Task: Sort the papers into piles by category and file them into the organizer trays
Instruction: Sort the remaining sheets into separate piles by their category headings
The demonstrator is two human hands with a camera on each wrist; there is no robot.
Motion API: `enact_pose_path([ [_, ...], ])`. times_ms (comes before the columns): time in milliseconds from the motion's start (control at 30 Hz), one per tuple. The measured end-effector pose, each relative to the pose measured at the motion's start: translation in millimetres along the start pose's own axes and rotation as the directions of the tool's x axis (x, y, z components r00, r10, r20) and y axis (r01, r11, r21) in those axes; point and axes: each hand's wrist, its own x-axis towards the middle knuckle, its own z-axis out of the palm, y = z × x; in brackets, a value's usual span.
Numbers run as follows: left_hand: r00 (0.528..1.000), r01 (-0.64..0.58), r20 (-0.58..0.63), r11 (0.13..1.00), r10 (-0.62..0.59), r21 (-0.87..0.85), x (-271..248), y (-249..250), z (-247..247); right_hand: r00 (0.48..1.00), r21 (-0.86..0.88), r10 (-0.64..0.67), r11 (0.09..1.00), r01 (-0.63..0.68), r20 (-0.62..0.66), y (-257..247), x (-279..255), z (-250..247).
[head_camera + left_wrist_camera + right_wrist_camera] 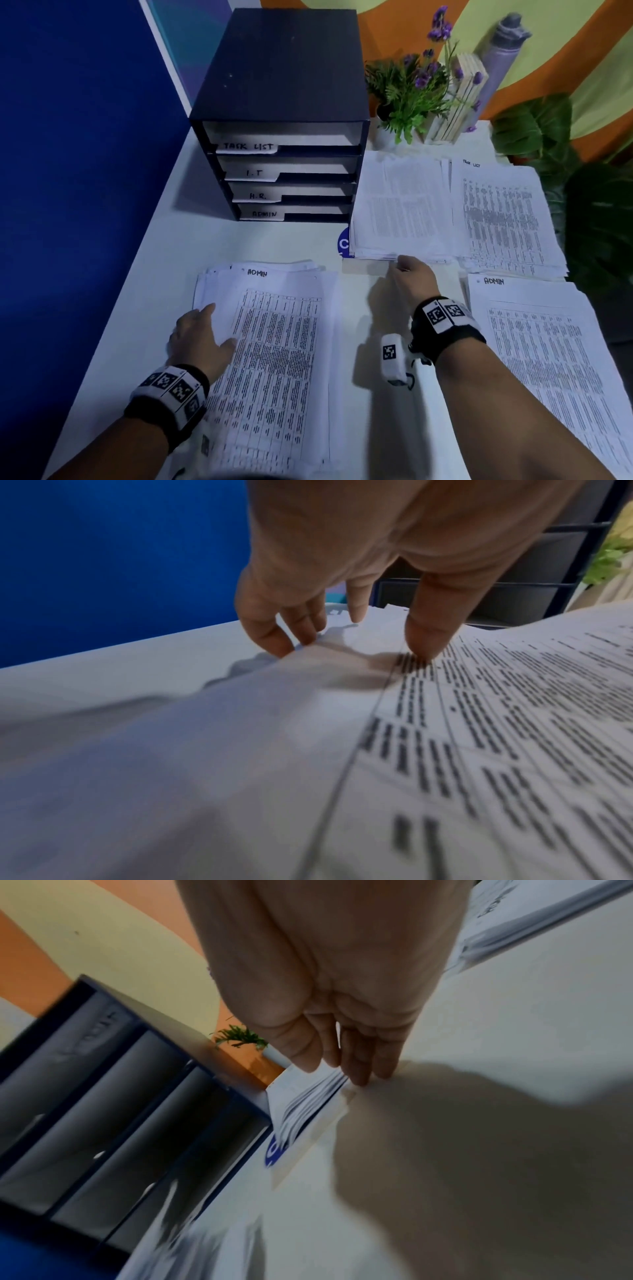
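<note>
So there's a dark organizer (284, 113) at the far left of the white table (164, 246), four trays stacked, with handwritten tabs reading top to bottom "TASK LIST", "I.T", "H.R." and "ADMIN".

Four piles of printed sheets are spread out in front of it and to its right. The near left pile (274, 359) has "ADMIN" handwritten at the top of its top sheet, and so does the near right pile (544, 359). The far right pile (507, 219) says "TASK LIST" at the top. The middle pile (404, 209), just right of the organizer, has no heading I can read; the print is too blurry.

Left hand (200, 337) lies on the left edge of the near left pile, fingers spread and fairly straight, thumb pressing the top sheet, clamped on nothing. Right hand (409, 274) is at the near edge of the middle pile, thumb on top and fingers under some sheets, pinching them.

A blue round sticker (343, 244) with a white "C" peeks out from under the middle pile. Potted purple flowers (416, 89) stand at the far edge.
</note>
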Motion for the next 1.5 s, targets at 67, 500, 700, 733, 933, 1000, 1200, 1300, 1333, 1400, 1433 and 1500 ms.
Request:
enact_pose_path([
  [67, 1.0, 0.005, 0.003, 0.999, -0.005, -0.045, -1.8, -10.8, -2.1, 0.996, 0.088, 0.024, 0.996, -0.031, 0.082, 3.3, -21.9, 8.2],
  [500, 0.989, -0.145, -0.015, 0.974, 0.145, -0.175, -19.1, -35.2, 9.6, 0.953, -0.12, -0.108, 0.982, 0.146, 0.282, 23.2, -159.0, 69.2],
  [700, 0.989, -0.149, 0.007, 0.983, 0.15, -0.107, -25.6, -38.2, 2.9, 0.999, 0.02, 0.004, 1.0, -0.005, 0.041, 38.9, -152.6, 49.0],
  [733, 0.99, -0.142, 0.0, 0.986, 0.142, -0.083, -27.1, -36.8, 1.5, 0.999, 0.039, 0.037, 0.998, -0.038, 0.027, 41.5, -153.0, 44.8],
  [933, 0.977, -0.207, 0.025, 0.97, 0.212, -0.124, -36.1, -16.2, 0.7, 0.989, 0.178, 0.143, 0.973, -0.146, 0.028, 67.5, -150.5, 31.3],
  [1000, 0.983, -0.167, 0.061, 0.98, 0.174, -0.104, -40.4, -11.3, 3.5, 0.983, 0.223, 0.176, 0.958, -0.182, 0.046, 69.0, -155.0, 31.5],
  [1200, 0.993, -0.064, 0.093, 0.994, 0.072, -0.084, -48.3, -0.9, 0.6, 0.964, 0.34, 0.226, 0.903, -0.262, 0.143, 66.5, -171.6, 39.0],
  [1300, 0.993, -0.062, 0.094, 0.988, 0.076, -0.145, -42.9, -3.0, 2.0, 0.959, 0.336, 0.218, 0.903, -0.268, 0.179, 61.4, -178.6, 40.9],
  [1333, 0.991, -0.074, 0.094, 0.983, 0.091, -0.17, -41.4, -4.0, 3.8, 0.955, 0.342, 0.224, 0.897, -0.28, 0.193, 60.4, -179.9, 41.3],
  [1400, 0.989, -0.073, 0.11, 0.973, 0.099, -0.221, -38.4, -5.9, 6.8, 0.949, 0.356, 0.23, 0.887, -0.295, 0.215, 59.5, -181.1, 42.3],
  [1433, 0.988, -0.084, 0.109, 0.969, 0.111, -0.233, -36.8, -7.0, 8.0, 0.95, 0.353, 0.223, 0.89, -0.29, 0.219, 59.4, -181.5, 43.0],
  [1500, 0.984, -0.109, 0.109, 0.965, 0.138, -0.24, -33.4, -9.7, 13.3, 0.959, 0.332, 0.191, 0.909, -0.253, 0.21, 59.1, -181.7, 43.9],
])
